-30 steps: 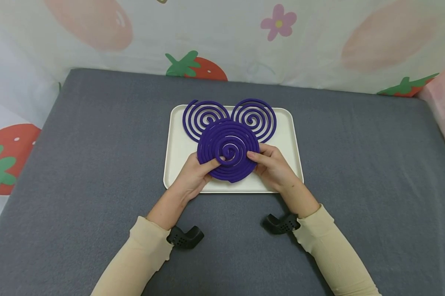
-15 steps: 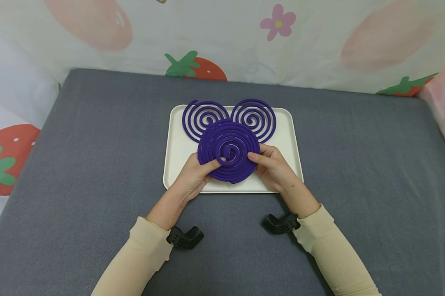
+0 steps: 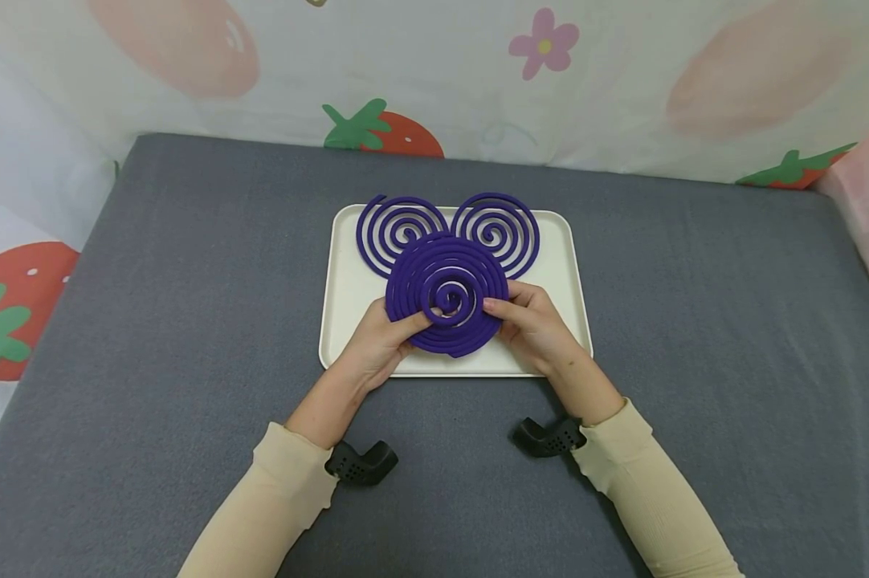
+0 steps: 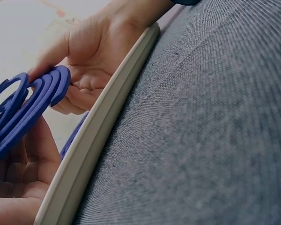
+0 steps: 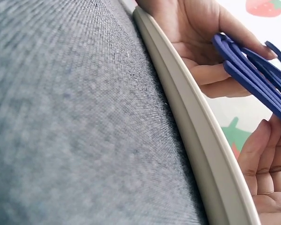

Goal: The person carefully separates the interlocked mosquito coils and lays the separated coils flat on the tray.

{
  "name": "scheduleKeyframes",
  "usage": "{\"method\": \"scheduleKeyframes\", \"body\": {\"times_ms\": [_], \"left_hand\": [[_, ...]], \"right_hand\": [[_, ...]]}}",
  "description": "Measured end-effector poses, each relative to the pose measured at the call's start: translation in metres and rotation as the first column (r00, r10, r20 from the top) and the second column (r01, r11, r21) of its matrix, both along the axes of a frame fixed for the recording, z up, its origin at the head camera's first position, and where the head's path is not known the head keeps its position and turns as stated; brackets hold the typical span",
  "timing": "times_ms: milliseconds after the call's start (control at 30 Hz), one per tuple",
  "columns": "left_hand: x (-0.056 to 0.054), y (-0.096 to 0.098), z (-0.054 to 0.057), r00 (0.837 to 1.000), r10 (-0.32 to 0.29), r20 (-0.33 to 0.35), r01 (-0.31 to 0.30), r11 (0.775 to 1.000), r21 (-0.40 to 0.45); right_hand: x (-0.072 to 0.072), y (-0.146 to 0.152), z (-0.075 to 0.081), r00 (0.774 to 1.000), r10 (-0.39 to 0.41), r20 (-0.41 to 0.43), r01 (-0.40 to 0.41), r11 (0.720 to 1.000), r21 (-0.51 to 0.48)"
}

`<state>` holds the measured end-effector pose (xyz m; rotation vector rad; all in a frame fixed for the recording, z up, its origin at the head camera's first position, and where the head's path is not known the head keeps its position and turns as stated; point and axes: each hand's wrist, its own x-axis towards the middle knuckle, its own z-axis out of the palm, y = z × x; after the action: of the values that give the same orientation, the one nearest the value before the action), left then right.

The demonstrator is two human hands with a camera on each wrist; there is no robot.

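Both hands hold a tightly wound purple mosquito coil (image 3: 402, 277) over the tray in the head view. Its middle spiral stands a little above the outer rings; whether two coils are nested here I cannot tell. My left hand (image 3: 380, 341) pinches the lower left, thumb on top near the centre. At the right edge my right hand (image 3: 539, 329) grips it, thumb above and fingers beneath. In the left wrist view the rings of the coil (image 4: 51, 86) appear tilted, apart from the tray. Behind lie two looser purple coils, a left coil (image 3: 409, 234) and a right coil (image 3: 488, 234), partly covered.
The cream tray (image 3: 348, 329) lies on a grey cloth-covered table (image 3: 225, 281); the two loose coils reach past its back edge. A curtain (image 3: 608, 88) with strawberry and flower prints hangs behind the table. Black wrist cameras sit on both wrists.
Hands and tray keep their places. The middle spiral of the held coil shifts very slightly, with a little more gap showing around it now.
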<state>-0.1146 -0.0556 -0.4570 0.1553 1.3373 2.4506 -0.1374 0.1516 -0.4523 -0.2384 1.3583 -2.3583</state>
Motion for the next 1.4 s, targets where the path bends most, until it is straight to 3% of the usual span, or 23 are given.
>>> {"method": "scheduleKeyframes", "body": {"times_ms": [233,367,500,633,900,1100,1400], "left_hand": [[0.0012,-0.0010,0.0026,1.000,-0.012,0.016,0.013,0.998,-0.067],[0.0002,-0.0018,0.0040,0.999,-0.029,0.042,0.033,0.996,-0.089],[-0.0016,-0.0036,0.0055,0.996,-0.080,0.043,0.081,0.996,-0.031],[-0.0025,-0.0057,0.0066,0.997,-0.072,0.004,0.072,0.995,0.071],[-0.0038,-0.0075,0.0044,1.000,-0.012,-0.021,0.015,0.992,0.129],[-0.0039,-0.0083,0.0055,1.000,-0.021,-0.012,0.022,0.990,0.141],[-0.0043,-0.0090,0.0064,0.999,-0.022,0.039,0.016,0.985,0.171]], "right_hand": [[-0.0007,0.0009,-0.0015,1.000,-0.016,0.007,0.016,0.999,-0.040],[-0.0013,0.0005,-0.0007,0.997,-0.083,-0.009,0.083,0.997,-0.008],[-0.0024,0.0015,0.0015,0.981,-0.194,-0.016,0.195,0.981,0.027],[-0.0031,0.0030,0.0046,0.964,-0.265,0.005,0.264,0.963,0.050],[-0.0048,0.0023,0.0074,0.953,-0.302,0.006,0.301,0.951,0.074],[-0.0040,0.0003,0.0064,0.934,-0.356,-0.042,0.358,0.931,0.075],[-0.0042,0.0007,0.0052,0.925,-0.368,-0.093,0.375,0.923,0.081]]}}
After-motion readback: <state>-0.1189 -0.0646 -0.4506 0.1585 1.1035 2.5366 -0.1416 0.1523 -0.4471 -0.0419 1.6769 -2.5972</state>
